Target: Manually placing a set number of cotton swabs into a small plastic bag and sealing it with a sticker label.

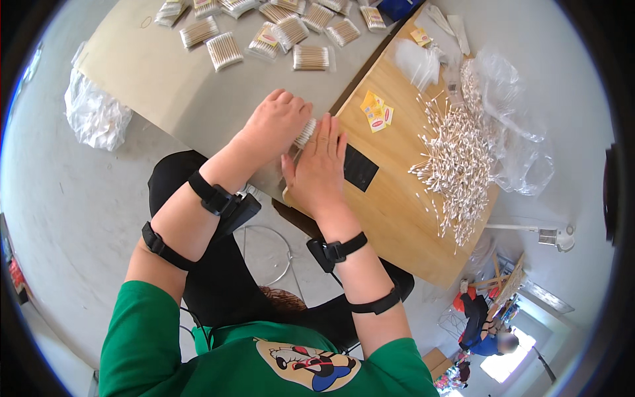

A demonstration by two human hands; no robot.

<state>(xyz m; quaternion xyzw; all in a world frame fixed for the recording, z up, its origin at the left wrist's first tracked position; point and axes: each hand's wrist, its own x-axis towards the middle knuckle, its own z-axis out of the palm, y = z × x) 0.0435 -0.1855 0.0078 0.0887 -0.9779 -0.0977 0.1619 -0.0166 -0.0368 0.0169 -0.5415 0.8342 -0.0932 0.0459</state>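
A small bundle of cotton swabs (305, 133) lies between my two hands, at the border of the grey tabletop and the wooden board. My left hand (276, 127) is closed round its left side, fingers curled. Against its right side rests my right hand (319, 165), with fingers stretched out and the thumb apart. The hands cover part of the bundle, so whether it is inside a bag cannot be made out. Beside my right hand are a black rectangle (360, 168) on the board and several small yellow cards (377, 111).
A large heap of loose swabs (456, 155) covers the board's right side, with clear plastic bags (519, 126) beyond. Packed swab bags (225, 51) lie at the far side of the grey table (152, 73). White plastic (98, 112) hangs at its left edge. Another person (489, 341) is lower right.
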